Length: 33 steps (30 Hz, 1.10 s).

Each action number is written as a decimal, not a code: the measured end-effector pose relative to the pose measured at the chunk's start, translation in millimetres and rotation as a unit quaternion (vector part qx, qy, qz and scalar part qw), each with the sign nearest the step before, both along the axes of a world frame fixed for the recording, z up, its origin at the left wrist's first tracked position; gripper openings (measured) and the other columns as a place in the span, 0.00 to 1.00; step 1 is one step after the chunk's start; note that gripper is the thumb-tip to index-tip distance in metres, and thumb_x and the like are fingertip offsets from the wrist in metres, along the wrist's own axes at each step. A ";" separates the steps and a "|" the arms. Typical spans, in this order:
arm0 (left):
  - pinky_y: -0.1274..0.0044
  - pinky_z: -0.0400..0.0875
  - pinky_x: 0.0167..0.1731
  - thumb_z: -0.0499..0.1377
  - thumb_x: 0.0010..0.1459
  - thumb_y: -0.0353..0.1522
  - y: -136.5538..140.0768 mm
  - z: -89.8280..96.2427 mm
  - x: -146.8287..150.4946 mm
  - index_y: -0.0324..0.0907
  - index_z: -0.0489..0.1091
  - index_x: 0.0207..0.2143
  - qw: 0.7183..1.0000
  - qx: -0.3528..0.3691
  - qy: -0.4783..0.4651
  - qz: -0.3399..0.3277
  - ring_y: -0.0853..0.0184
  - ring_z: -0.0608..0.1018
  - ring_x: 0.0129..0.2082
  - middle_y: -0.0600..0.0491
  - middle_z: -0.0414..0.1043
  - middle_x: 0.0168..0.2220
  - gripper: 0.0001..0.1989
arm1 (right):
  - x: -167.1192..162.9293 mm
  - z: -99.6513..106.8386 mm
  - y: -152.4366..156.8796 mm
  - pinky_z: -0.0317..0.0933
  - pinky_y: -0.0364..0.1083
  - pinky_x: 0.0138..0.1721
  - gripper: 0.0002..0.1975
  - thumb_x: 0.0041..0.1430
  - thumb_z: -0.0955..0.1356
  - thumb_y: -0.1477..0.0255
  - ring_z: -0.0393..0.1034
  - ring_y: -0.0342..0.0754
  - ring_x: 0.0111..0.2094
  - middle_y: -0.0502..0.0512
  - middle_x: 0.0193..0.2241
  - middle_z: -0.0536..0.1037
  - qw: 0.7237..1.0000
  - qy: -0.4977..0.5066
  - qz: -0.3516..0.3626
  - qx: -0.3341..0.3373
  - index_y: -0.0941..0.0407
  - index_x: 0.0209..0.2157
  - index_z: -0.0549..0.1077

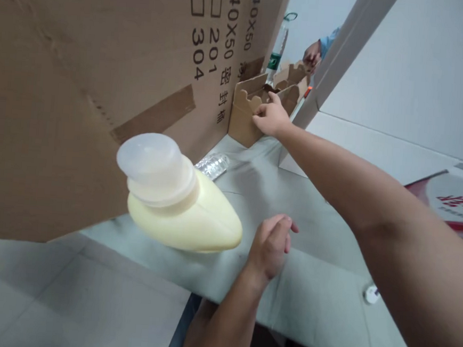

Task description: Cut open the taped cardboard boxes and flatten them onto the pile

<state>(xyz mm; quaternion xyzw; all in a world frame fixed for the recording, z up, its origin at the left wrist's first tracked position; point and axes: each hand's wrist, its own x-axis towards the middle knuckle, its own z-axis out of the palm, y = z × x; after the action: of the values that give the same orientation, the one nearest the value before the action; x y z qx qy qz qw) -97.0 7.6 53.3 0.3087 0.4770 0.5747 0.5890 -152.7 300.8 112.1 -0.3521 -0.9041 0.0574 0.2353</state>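
My right hand (274, 117) reaches far forward to a small open-topped cardboard box (245, 122). Its fingers bend over the box's near rim, with the thumb against the outer side. My left hand (270, 246) hangs loosely curled above the pale green table covering (227, 272), and nothing shows in it. To its left, close to the camera, stands a pale yellow bottle (196, 219) with a translucent white cap (152, 159). Behind that bottle a clear plastic bottle (214, 164) lies on its side, partly hidden.
A large printed carton (80, 103) walls off the left. Beyond the small box stand an upright water bottle (276, 54) and a second open box (293, 74), near another person's hand (313, 54). White panels (415, 75) rise at right; a small white object (371, 294) lies below.
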 end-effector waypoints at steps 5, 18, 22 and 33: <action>0.74 0.51 0.25 0.49 0.60 0.48 -2.2 -4.0 -1.2 0.42 0.67 0.28 0.999 0.024 -0.002 0.042 0.70 0.57 0.20 0.58 0.55 0.16 0.21 | 5.3 14.9 -35.1 0.66 0.63 0.60 0.08 0.60 0.68 0.74 0.71 0.62 0.55 0.54 0.65 0.66 0.996 -0.066 -0.046 -0.027 0.55 0.40 0.79; 0.75 0.50 0.23 0.50 0.58 0.48 -1.1 9.5 28.8 0.42 0.67 0.26 0.993 0.078 0.000 0.086 0.71 0.57 0.19 0.59 0.56 0.17 0.20 | 78.2 45.7 -86.7 0.68 0.63 0.55 0.27 0.59 0.67 0.71 0.70 0.64 0.57 0.63 0.61 0.70 0.980 -0.185 -0.069 -0.015 0.54 0.61 0.69; 0.76 0.50 0.23 0.51 0.57 0.47 1.8 10.9 35.5 0.42 0.67 0.26 0.994 0.085 -0.013 0.067 0.72 0.57 0.20 0.59 0.57 0.17 0.19 | 76.8 42.0 -104.7 0.68 0.60 0.57 0.25 0.61 0.64 0.74 0.69 0.60 0.59 0.61 0.65 0.66 0.985 -0.173 -0.029 0.002 0.54 0.61 0.68; 0.76 0.50 0.24 0.51 0.58 0.41 -2.8 13.4 19.6 0.42 0.66 0.25 0.996 0.050 -0.021 0.070 0.72 0.58 0.21 0.58 0.57 0.18 0.14 | -4.7 -5.1 -49.8 0.68 0.61 0.59 0.21 0.57 0.67 0.69 0.74 0.57 0.53 0.58 0.71 0.55 0.998 -0.044 0.005 -0.053 0.56 0.52 0.77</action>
<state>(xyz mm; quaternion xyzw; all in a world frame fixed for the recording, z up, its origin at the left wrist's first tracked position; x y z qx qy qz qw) -77.5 4.9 66.7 0.2914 0.4552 0.6439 0.5415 -157.3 251.1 107.1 -0.3618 -0.9109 0.0906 0.1764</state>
